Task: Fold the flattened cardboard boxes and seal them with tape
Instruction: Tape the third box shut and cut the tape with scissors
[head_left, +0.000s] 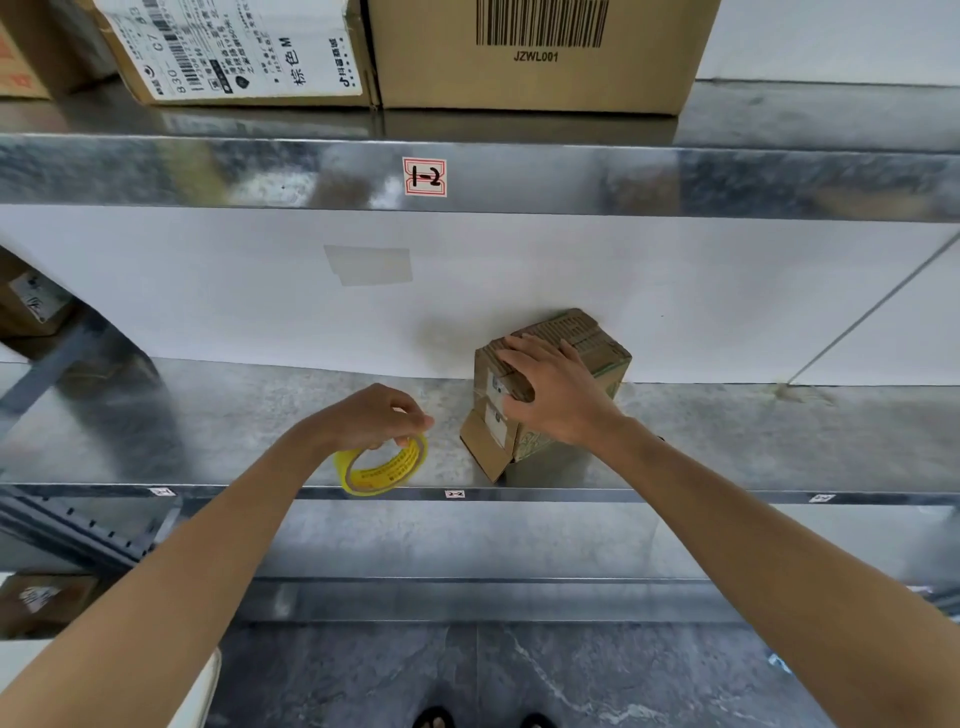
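Left hand (374, 415) pinches a yellow tape roll (382, 465) left of the small brown cardboard box (587, 353); the right hand (550, 389), gripping the box, should keep it steady.

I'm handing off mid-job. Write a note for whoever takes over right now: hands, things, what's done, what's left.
Left hand: grips the yellow tape roll at the front edge of the metal shelf.
Right hand: holds the small cardboard box, fingers over its top, thumb on the front face.
Done: the box is folded into shape and stands on the shelf.
Left: a flap at its lower front is open; close and tape it. I cannot tell if the other seams are taped.
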